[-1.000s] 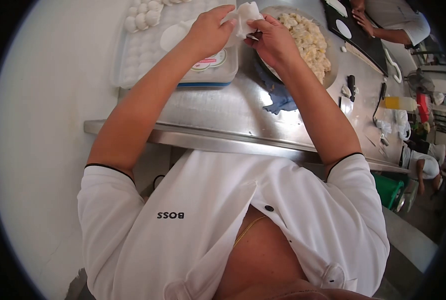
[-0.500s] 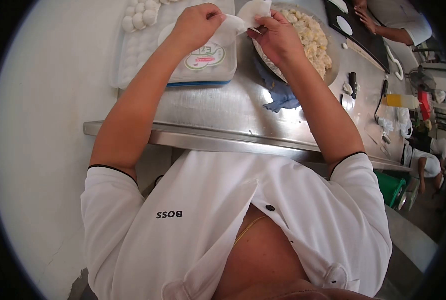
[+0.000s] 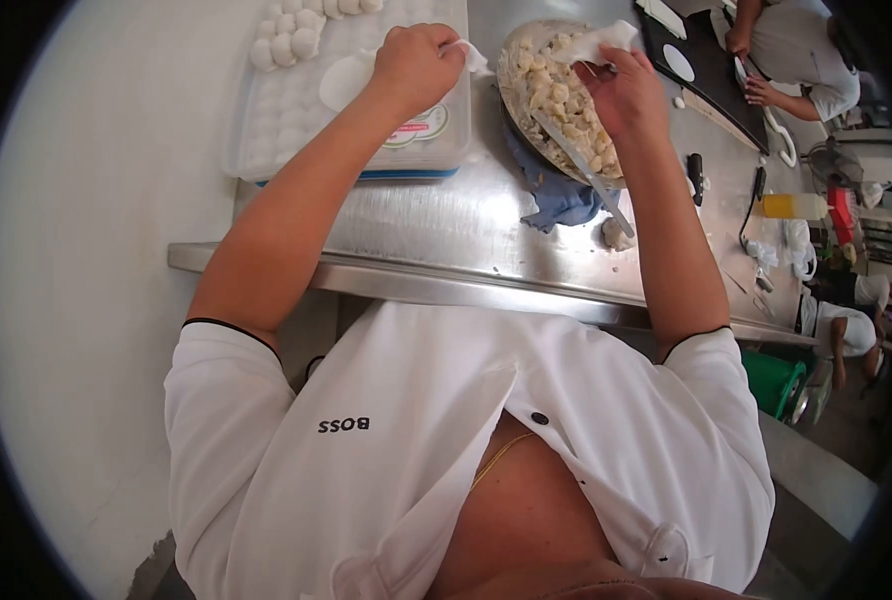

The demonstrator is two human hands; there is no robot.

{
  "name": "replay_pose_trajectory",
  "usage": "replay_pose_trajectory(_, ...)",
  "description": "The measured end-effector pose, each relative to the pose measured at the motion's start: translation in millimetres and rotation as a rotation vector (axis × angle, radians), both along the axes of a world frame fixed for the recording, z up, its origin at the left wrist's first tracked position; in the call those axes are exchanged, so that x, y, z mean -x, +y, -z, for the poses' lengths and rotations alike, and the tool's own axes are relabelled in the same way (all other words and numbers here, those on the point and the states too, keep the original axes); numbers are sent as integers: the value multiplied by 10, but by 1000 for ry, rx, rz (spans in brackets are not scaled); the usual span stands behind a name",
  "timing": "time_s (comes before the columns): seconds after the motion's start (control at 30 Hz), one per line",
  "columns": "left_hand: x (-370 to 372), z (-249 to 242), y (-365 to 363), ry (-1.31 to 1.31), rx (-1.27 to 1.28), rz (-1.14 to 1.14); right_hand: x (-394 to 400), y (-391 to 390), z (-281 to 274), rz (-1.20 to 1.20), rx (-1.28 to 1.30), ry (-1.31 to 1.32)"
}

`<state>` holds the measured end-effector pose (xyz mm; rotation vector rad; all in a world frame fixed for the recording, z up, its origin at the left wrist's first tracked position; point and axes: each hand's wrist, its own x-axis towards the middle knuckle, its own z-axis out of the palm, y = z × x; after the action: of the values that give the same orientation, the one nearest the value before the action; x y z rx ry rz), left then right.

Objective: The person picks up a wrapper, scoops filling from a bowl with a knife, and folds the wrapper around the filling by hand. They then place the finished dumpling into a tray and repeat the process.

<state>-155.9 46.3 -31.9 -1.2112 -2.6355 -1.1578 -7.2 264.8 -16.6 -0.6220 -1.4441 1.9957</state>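
My left hand (image 3: 421,72) pinches a small piece of thin white dough wrapper (image 3: 473,56) beside a lidded clear plastic box. Over the far edge of a round bowl of chunky pale filling (image 3: 551,85), my right hand (image 3: 628,90) grips another soft white wrapper (image 3: 601,42) between thumb and fingers. A flat metal spatula (image 3: 576,155) rests across the bowl's near rim. On the box lid (image 3: 416,160) lies a round white wrapper (image 3: 348,82), partly behind my left hand. White rounded dough pieces (image 3: 288,35) sit in a cluster at the lid's far left.
A blue cloth (image 3: 561,200) is bunched under the bowl on the steel table (image 3: 446,235). To the right are a black handle (image 3: 695,175), a yellow bottle (image 3: 791,206) and a dark board (image 3: 681,65). Another person's hands (image 3: 751,70) work beyond that board. A wall stands at left.
My hands have moved apart, the right one shifting right across the bowl with its wrapper. More of the filling and the spatula now show.
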Motion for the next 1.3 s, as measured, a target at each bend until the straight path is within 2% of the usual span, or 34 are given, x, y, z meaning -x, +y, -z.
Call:
replay_pose_trajectory(0.03, -7, 36, 3, 69, -39, 29, -57, -58, -115, 60, 204, 79)
replay_pose_trajectory(0.1, -23, 56, -8, 143, -80, 60, -201, -126, -241, -34, 173, 41)
replay_pose_trajectory(0.17, -103, -37, -10, 438, -105, 49, -336, -159, -316, -262, 156, -13)
replay_pose_trajectory(0.2, -134, -84, -24, 441, -111, 57, -395, -204, -354, -254, 151, -9)
replay_pose_trajectory(0.27, -319, -457, -164, -256, -35, 114, -465, -434, -540, -543, 260, 74)
replay_pose_trajectory(0.3, -360, -485, -209, -251, -34, 113, -525, -551, -679, -696, 279, 121)
replay_pose_trajectory(0.37, -439, -544, -318, -1425, -393, 266, -544, -666, -759, -733, 247, 99)
replay_pose_trajectory(0.4, -507, -581, -401, -1416, -395, 262, -537, -722, -778, -771, 214, 70)
replay_pose_trajectory(0.47, -678, -643, -590, -1780, -581, 524, -487, -791, -700, -698, 159, -5)
replay_pose_trajectory(0.53, -835, -656, -735, -1742, -641, 439, -444, -755, -574, -756, 39, -259)
replay_pose_trajectory(0.6, -906, -625, -884, -1547, -614, 420, -474, -846, -549, -764, 42, -241)
replay_pose_trajectory(0.67, -943, -564, -1010, -1523, -648, 389, -487, -905, -536, -761, 122, -249)
replay_pose_trajectory(0.8, -1021, -618, -1227, -1476, -719, 306, -464, -957, -440, -684, 117, -355)
replay_pose_trajectory(0.87, -1062, -650, -1278, -1438, -758, 249, -446, -993, -480, -507, -126, -417)
replay_pose_trajectory(0.9, -1078, -652, -1294, -1400, -793, 202, -455, -1089, -505, -512, -309, -388)
replay_pose_trajectory(0.93, -1096, -636, -1300, -1403, -792, 194, -465, -1220, -512, -517, -304, -391)
replay_pose_trajectory(1.0, -1129, -595, -1271, -1373, -759, 147, -476, -1444, -527, -571, -748, -165)
replay_pose_trajectory(1.03, -1147, -590, -1261, -1376, -757, 149, -464, -1518, -549, -569, -747, -167)
replay_pose_trajectory(1.1, -1187, -584, -1270, -1289, -644, 88, -430, -1614, -581, -551, -938, -169)
replay_pose_trajectory(1.23, -1232, -542, -1305, -1253, -669, 72, -340, -1589, -476, -612, -827, -114)
replay_pose_trajectory(1.3, -1247, -539, -1306, -1290, -726, 127, -338, -1590, -426, -569, -944, -90)
